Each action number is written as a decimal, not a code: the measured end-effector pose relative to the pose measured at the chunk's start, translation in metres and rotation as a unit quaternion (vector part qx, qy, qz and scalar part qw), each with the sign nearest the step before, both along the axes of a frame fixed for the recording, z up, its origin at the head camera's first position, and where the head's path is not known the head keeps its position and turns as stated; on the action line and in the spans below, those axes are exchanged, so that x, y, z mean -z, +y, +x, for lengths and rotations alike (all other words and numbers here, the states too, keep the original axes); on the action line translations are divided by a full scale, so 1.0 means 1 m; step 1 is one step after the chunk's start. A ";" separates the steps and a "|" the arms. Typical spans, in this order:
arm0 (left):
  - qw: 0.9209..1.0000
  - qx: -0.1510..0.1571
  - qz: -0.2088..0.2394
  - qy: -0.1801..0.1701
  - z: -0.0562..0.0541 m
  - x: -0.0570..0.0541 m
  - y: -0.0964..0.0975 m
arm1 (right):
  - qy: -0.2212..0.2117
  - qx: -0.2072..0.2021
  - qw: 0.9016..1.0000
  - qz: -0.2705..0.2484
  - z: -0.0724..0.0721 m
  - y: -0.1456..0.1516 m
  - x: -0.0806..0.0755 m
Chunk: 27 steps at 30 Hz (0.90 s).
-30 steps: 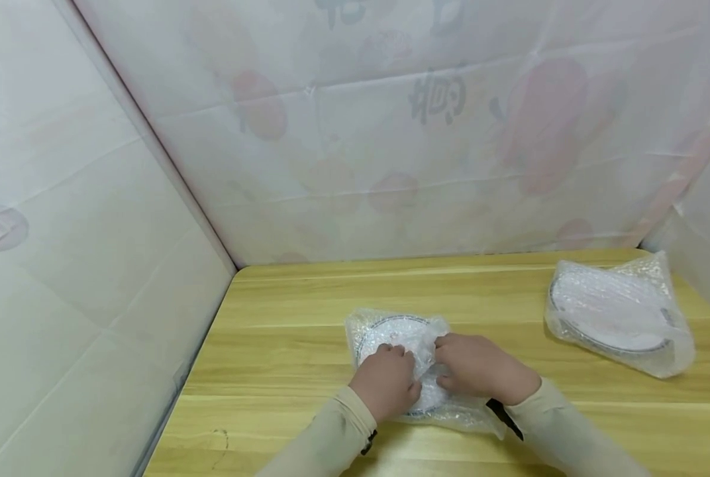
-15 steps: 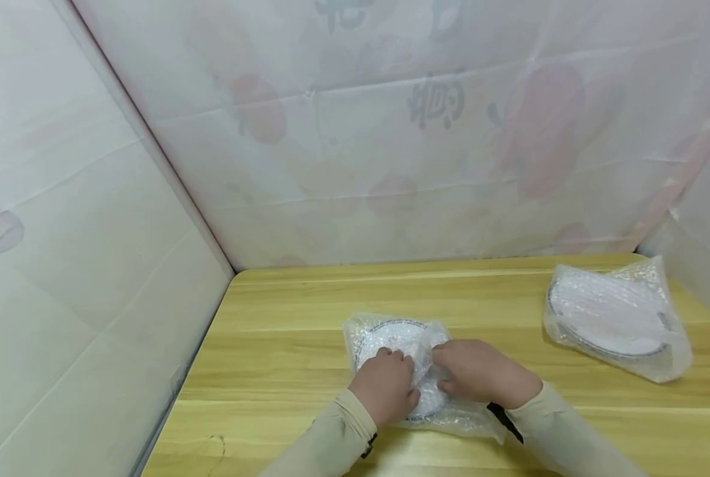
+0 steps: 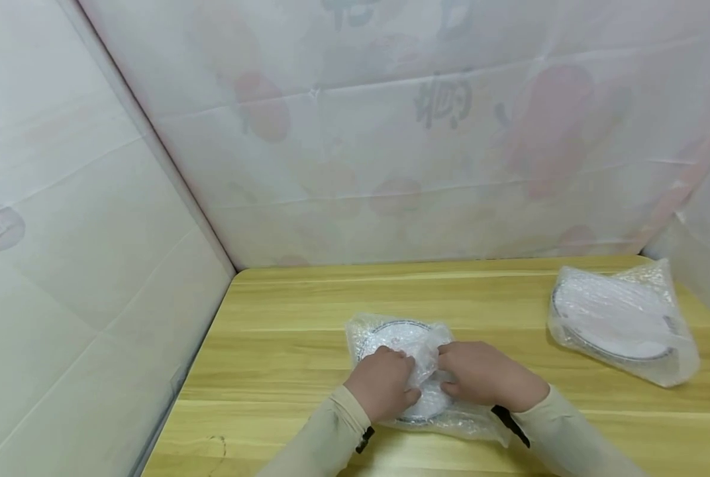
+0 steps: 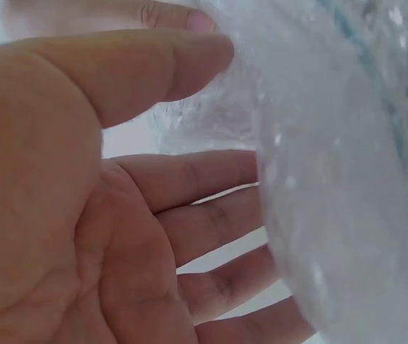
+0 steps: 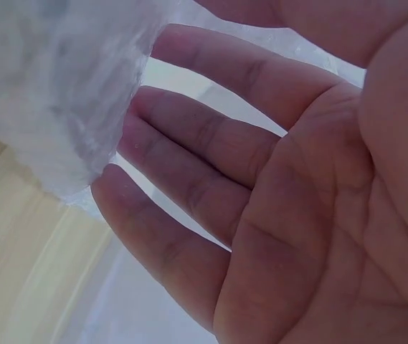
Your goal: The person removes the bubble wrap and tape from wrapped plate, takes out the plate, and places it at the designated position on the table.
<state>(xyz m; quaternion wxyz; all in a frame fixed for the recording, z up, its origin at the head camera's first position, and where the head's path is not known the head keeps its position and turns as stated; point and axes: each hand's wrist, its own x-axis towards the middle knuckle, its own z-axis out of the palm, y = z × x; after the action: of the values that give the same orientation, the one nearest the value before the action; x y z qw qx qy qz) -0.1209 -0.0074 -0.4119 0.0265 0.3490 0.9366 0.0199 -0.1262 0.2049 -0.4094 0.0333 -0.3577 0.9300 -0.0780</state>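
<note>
A white round plate (image 3: 391, 339) with a dark patterned rim lies inside a clear bubble wrap bag (image 3: 471, 424) on the wooden table. My left hand (image 3: 383, 385) is over the near left part of the plate. Its thumb meets the raised wrap (image 4: 318, 179) in the left wrist view, with the fingertips partly hidden behind it. From the right, my right hand (image 3: 489, 372) holds a lifted fold of the same wrap above the plate. In the right wrist view its fingertips reach the edge of the wrap (image 5: 67, 93); most of the thumb is out of frame.
Another plate (image 3: 611, 318) in bubble wrap lies at the far right of the table. The wooden tabletop (image 3: 283, 358) stretches left of my hands. Pale printed sheets (image 3: 355, 165) hang behind the table and along its sides.
Both hands stay at the wrap with only slight shifts. The fold between them is crumpled a little differently; the plate stays in place.
</note>
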 end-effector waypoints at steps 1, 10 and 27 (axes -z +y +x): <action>1.000 0.000 0.002 -0.011 -0.001 -0.001 -0.001 | -0.001 -0.001 1.000 0.000 0.000 0.000 0.001; 1.000 0.004 -0.009 -0.011 -0.007 0.007 -0.003 | -0.022 0.009 1.000 -0.005 -0.002 0.000 0.006; 0.999 -0.014 0.021 -0.034 -0.007 0.005 0.006 | -0.024 0.021 0.999 -0.008 0.004 0.006 0.002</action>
<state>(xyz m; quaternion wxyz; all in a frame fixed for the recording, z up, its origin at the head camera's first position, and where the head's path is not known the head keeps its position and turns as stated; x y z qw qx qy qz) -0.1279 -0.0014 -0.4171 0.0511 0.3359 0.9391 0.0516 -0.1223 0.2109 -0.4117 0.0515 -0.3361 0.9356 -0.0948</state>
